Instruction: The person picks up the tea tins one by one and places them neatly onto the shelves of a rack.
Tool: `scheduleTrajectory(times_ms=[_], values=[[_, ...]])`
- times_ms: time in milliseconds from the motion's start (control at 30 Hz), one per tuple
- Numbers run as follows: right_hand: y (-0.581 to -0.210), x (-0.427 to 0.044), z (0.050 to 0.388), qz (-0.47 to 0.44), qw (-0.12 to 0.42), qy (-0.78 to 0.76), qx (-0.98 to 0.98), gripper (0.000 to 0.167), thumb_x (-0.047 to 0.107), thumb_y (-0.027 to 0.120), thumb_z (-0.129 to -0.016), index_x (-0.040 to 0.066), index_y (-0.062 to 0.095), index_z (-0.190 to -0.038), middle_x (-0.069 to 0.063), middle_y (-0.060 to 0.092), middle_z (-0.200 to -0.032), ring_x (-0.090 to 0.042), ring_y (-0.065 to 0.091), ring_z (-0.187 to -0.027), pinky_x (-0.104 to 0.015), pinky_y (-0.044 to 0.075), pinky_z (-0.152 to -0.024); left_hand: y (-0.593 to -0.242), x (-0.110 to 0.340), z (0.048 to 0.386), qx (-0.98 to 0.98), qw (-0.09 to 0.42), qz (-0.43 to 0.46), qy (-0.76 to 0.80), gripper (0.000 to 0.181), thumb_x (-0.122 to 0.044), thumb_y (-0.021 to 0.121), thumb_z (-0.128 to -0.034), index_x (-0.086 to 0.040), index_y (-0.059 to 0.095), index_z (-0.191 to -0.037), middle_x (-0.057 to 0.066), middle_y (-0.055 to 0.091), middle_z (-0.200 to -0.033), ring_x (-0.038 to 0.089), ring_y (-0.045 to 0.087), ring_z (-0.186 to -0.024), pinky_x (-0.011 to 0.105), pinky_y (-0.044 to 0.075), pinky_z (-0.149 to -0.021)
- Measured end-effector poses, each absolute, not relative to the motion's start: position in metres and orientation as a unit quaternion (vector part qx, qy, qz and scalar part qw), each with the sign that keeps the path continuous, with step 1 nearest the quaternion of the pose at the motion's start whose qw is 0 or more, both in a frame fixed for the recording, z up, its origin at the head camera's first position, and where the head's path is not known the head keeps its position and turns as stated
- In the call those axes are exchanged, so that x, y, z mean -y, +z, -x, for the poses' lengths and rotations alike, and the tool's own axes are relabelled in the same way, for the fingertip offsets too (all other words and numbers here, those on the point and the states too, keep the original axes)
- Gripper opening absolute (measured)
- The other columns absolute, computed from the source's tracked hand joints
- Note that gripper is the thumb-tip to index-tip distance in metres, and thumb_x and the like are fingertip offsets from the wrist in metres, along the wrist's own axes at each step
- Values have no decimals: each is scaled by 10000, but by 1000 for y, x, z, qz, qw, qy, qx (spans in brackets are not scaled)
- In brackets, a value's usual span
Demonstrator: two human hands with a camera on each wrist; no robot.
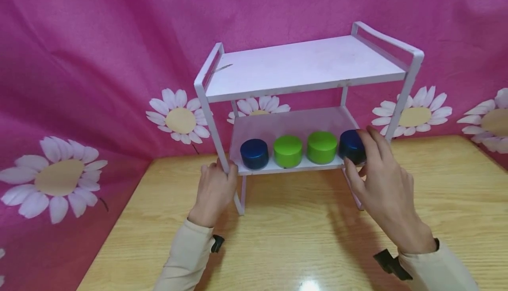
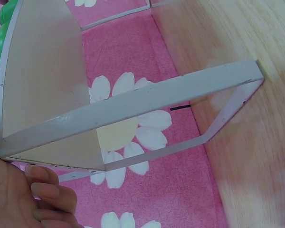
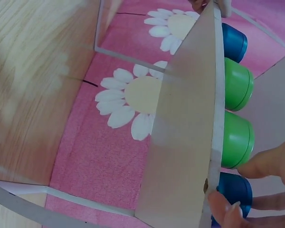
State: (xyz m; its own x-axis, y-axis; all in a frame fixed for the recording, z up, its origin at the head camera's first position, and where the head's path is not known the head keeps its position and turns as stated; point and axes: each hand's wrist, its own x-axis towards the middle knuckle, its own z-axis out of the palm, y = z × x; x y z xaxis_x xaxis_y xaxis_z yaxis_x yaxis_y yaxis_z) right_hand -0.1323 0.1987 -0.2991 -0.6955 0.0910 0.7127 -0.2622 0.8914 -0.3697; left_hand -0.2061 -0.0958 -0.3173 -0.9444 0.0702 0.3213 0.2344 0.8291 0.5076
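Note:
A white two-tier rack (image 1: 309,64) stands on the table. On its lower shelf, in a row along the front edge, are a dark blue lidded round container (image 1: 254,154), two bright green ones (image 1: 288,151) (image 1: 322,147) and a second dark blue container (image 1: 352,146) at the right end. My right hand (image 1: 382,180) has its thumb and fingers around that right-end blue container, which still sits on the shelf. At the rack's left front post, my left hand (image 1: 216,189) grips the lower shelf's corner; curled fingers (image 2: 52,190) show beneath it in the left wrist view.
The wooden table (image 1: 285,233) extends in front of the rack. Behind hangs a pink cloth (image 1: 119,61) with large white flowers. The rack's upper shelf overhangs the containers, and its right front post (image 1: 401,99) rises beside my right hand.

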Motion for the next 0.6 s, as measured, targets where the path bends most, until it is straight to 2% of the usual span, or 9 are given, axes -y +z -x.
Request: scheduleTrajectory(times_ms=[167,333,600], values=[[-298,-199,133,-54,400,230,886,584,97,706,-805,7,487,-1339,-226,441,-1406,-317,639,-652,-538,475,-483,-318,95,209,943,158,86,-280,349,-278,340,-979,-45,508,-780,78,485,-622,306,475,-751,385,341,-678],[-299,-198,133,-60,402,235,883,584,93,714,-799,7,498,-1335,-228,438,-1406,-316,645,-661,-550,470,-479,-319,95,211,945,144,85,-282,354,-291,329,-980,-28,526,-847,73,487,-649,286,458,-753,374,324,-678],[-300,-198,131,-70,413,239,876,576,82,718,-790,6,511,-1322,-219,454,-1389,-295,648,-659,-558,464,-483,-318,95,211,945,142,88,-281,340,-276,338,-984,-31,528,-843,75,490,-667,283,459,-745,370,330,-657]])
